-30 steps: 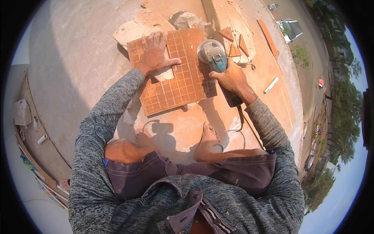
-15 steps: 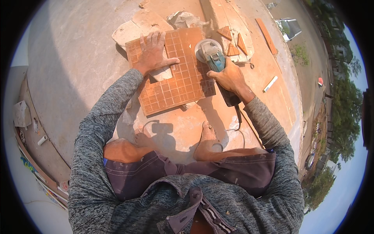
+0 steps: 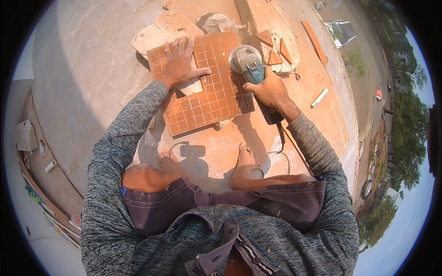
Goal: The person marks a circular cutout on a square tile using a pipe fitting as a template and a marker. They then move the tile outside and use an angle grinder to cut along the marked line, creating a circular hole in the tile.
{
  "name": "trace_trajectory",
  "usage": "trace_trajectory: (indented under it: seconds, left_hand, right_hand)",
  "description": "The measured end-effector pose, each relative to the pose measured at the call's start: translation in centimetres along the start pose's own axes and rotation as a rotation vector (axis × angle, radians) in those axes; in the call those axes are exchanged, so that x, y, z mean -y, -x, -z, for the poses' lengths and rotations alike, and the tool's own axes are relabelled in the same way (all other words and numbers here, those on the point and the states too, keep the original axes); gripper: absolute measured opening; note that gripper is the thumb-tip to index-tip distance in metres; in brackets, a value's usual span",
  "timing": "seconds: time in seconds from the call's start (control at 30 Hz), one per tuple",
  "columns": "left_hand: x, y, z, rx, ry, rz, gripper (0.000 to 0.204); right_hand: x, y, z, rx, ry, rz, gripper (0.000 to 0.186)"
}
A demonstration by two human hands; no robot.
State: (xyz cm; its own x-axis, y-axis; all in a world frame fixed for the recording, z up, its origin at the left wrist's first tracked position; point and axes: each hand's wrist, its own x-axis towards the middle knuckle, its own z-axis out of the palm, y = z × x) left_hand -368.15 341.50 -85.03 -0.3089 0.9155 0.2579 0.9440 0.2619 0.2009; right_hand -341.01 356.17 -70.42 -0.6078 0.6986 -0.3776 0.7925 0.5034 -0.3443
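Observation:
An orange-brown tile (image 3: pixel 214 99) with a raised grid lies in front of me, tilted, with an angular opening cut in it. My left hand (image 3: pixel 180 64) presses on its upper left part, fingers spread flat, the thumb reaching across the opening. In my right hand (image 3: pixel 272 93) is a teal and black angle grinder (image 3: pixel 253 71), gripped round its body. Its pale guard and disc end is at the tile's right edge; whether the disc touches the tile is hidden. The grinder's cord runs down toward my right foot.
A pale stone slab (image 3: pixel 152 39) shows behind the tile. At the right, triangular tile offcuts (image 3: pixel 285 50) lie on a dusty block (image 3: pixel 260 18). Farther right are a tile strip (image 3: pixel 315 41) and a white marker (image 3: pixel 319 98). My bare feet (image 3: pixel 245 158) are close below the tile.
The grinder and my right hand have shifted very slightly left along the tile's right edge. My left hand stays in place on the tile.

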Motion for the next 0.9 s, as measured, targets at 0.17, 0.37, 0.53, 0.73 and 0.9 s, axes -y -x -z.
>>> trace_trajectory:
  seconds: [0.17, 0.37, 0.53, 0.73, 0.9]
  left_hand:
    - [0.03, -0.06, 0.14, -0.002, 0.013, -0.003, 0.137]
    - [-0.36, -0.16, 0.59, 0.010, 0.015, 0.014, 0.136]
    - [0.04, 0.04, 0.17, -0.013, 0.002, 0.001, 0.136]
    - [-0.03, 0.04, 0.20, -0.019, 0.001, 0.007, 0.136]
    - [-0.01, 0.02, 0.20, -0.003, -0.001, 0.002, 0.136]
  right_hand:
    - [0.67, -0.18, 0.27, 0.004, -0.002, 0.007, 0.073]
    - [0.62, -0.17, 0.30, -0.021, -0.002, 0.021, 0.073]
    - [0.51, -0.28, 0.31, -0.007, 0.004, 0.024, 0.073]
    - [0.45, -0.38, 0.56, -0.004, 0.024, -0.010, 0.076]
    - [0.34, -0.52, 0.36, -0.029, 0.023, 0.028, 0.077]
